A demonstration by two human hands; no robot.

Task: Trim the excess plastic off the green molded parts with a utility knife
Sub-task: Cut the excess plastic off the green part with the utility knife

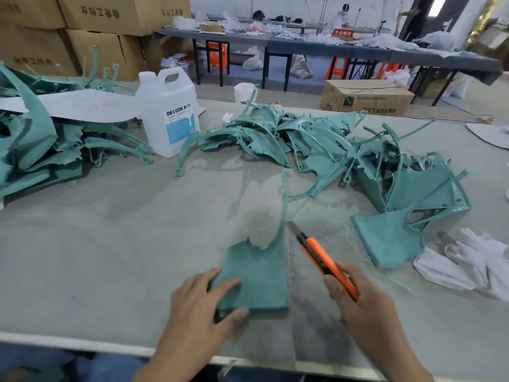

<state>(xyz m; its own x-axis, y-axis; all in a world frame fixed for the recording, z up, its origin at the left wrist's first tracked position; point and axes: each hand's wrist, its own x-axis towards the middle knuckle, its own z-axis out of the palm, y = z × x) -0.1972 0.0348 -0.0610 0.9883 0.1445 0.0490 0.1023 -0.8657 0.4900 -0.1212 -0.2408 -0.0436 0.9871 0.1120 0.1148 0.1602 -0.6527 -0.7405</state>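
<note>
A green molded part (257, 274) is gripped on the table (110, 244) by the left hand (203, 301); an orange utility knife (322, 260) is held beside it by the right hand (355, 301).

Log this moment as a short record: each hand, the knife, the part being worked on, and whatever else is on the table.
left hand: grips the near corner of the green part
right hand: holds the utility knife by its orange handle
blade: extended, pointing away from the person, beside the part's right edge; contact unclear
waste: pale shavings on the table near the blade
other green parts: right pile, left pile
also there: white jug, white gloves
</note>
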